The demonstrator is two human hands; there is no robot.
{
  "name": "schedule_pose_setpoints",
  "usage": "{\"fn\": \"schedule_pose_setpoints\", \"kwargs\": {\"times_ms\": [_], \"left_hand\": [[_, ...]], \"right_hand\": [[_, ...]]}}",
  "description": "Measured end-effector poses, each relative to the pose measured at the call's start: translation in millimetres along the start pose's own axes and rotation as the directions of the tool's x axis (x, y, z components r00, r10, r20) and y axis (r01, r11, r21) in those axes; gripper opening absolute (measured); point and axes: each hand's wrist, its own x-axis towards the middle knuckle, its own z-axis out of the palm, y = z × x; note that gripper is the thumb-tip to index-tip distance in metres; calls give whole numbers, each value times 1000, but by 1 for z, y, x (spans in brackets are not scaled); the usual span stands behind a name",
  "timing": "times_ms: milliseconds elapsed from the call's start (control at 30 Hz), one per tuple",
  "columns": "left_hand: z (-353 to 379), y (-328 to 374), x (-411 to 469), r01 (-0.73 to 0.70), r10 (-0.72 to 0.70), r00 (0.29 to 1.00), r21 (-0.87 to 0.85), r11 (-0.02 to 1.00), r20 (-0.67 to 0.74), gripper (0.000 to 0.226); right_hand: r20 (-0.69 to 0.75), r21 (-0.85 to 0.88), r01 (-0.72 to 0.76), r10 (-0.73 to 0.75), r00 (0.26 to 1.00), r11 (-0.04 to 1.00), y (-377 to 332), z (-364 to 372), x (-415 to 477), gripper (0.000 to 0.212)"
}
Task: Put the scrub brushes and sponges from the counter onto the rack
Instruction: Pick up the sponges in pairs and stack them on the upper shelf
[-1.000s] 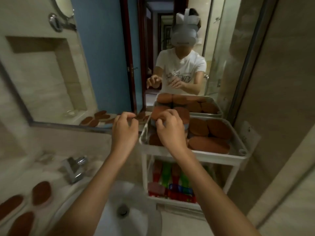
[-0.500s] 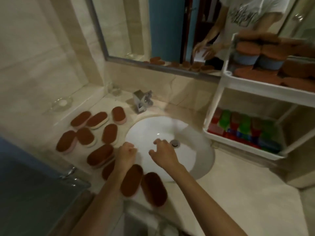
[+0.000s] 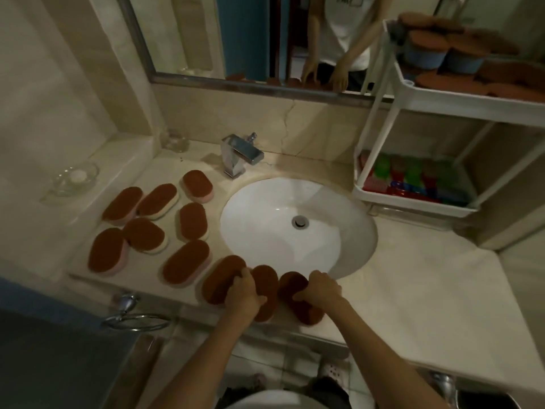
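Note:
Several oval brown-topped sponges (image 3: 185, 262) lie on the beige counter (image 3: 413, 290) left of and in front of the sink. My left hand (image 3: 243, 293) is closed over a brown sponge (image 3: 219, 283) at the counter's front edge, touching a second one (image 3: 267, 286) beside it. My right hand (image 3: 320, 290) grips another brown sponge (image 3: 295, 290) just to the right. The white rack (image 3: 413, 93) stands at the right; its top shelf holds several brown sponges, its lower shelf colourful brushes (image 3: 413, 181).
A white round sink (image 3: 265, 231) with a chrome tap (image 3: 239, 156) lies behind my hands. A glass soap dish (image 3: 75, 178) and a small glass (image 3: 174, 140) sit on the left ledge. A mirror (image 3: 265, 39) hangs above. A chrome towel ring (image 3: 135, 320) hangs below the counter edge.
My view swung down from the rack to the counter. Both hands dropped from the rack's top shelf to the front edge and closed on sponges there.

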Motion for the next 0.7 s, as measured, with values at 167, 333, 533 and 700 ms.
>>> {"fn": "schedule_pose_setpoints", "kwargs": {"times_ms": [167,333,533,700], "left_hand": [[2,8,0,4,-1,999,-79,997,32,86],[-6,32,-9,-53,50,998,-129,990,-29,71],[-52,93,-10,-215,161,973,-383,898,-168,58],[-101,164,-19,-446,279,877,-449,774,-391,50]], "right_hand": [[-76,196,-48,64,995,979,7,4,-4,66],[-178,285,14,38,983,958,17,-18,-10,53],[-433,398,187,4,901,898,20,-95,-24,43],[-672,401,371,-6,741,838,26,-180,-41,30]]}}
